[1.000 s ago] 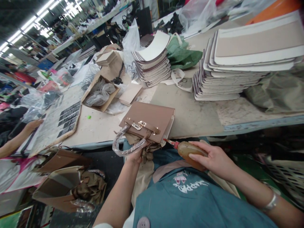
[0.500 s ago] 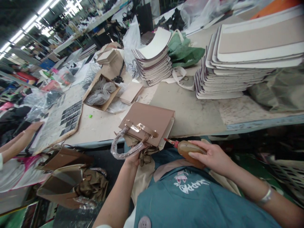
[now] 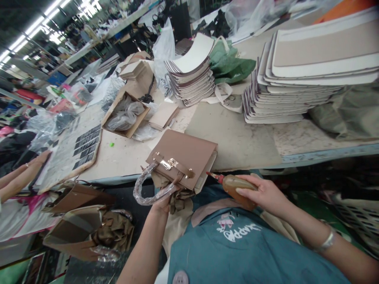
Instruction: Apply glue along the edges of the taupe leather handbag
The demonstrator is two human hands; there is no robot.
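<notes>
A tan handbag (image 3: pixel 186 152) with a gold clasp and a plastic-wrapped handle (image 3: pixel 145 191) lies at the near edge of the worktable (image 3: pixel 237 138). My left hand (image 3: pixel 164 201) grips the bag from below at its open top, where brown stuffing paper shows. My right hand (image 3: pixel 263 193) is wrapped round an amber glue bottle (image 3: pixel 235 185). The bottle's red nozzle points left at the bag's side edge, close to it.
Stacks of beige and white panels (image 3: pixel 296 79) and a smaller fanned stack (image 3: pixel 192 75) stand behind. A cardboard box (image 3: pixel 126 114) of plastic bags sits left. More tan bags (image 3: pixel 79 228) lie below at my left. Another person's hands (image 3: pixel 20 173) reach in from the far left.
The bag has slid slightly left and toward me with my left hand. The glue bottle has stayed almost still by the bag's side.
</notes>
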